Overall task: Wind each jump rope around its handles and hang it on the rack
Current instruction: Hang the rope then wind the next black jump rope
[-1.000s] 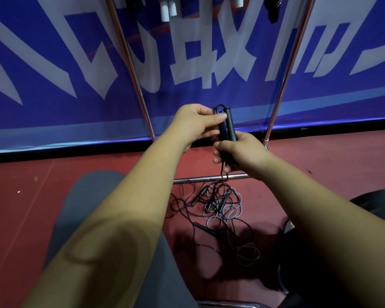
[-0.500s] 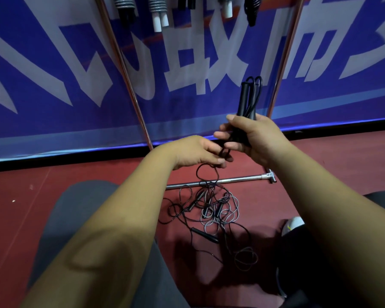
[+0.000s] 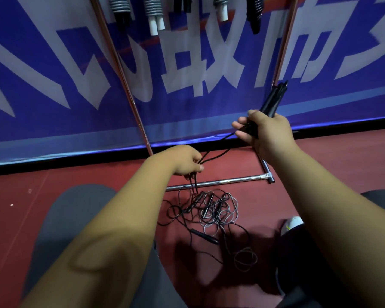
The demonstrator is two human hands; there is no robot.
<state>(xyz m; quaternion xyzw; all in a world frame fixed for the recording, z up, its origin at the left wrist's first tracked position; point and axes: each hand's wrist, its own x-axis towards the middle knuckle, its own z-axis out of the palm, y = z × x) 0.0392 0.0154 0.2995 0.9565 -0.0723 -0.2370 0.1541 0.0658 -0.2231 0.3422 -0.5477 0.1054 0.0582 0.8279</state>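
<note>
My right hand (image 3: 265, 132) grips a pair of black jump rope handles (image 3: 273, 98), held together and tilted up to the right. Their black cord (image 3: 218, 152) runs down and left from the handles to my left hand (image 3: 182, 161), which pinches it between the fingers. Below my left hand the cord drops into a tangled pile of black and grey ropes (image 3: 209, 210) on the red floor. The chrome rack (image 3: 120, 70) stands in front, with several wound ropes (image 3: 153, 12) hanging at the top edge.
The rack's chrome base bar (image 3: 218, 181) lies on the floor just behind the pile. A blue banner with white lettering (image 3: 53, 85) covers the wall. My grey-clad knee (image 3: 76, 218) is at lower left and a white shoe tip (image 3: 292, 223) at right.
My right hand has carried the handles up and to the right. My left hand has dropped down and left, drawing the cord out between the two hands.
</note>
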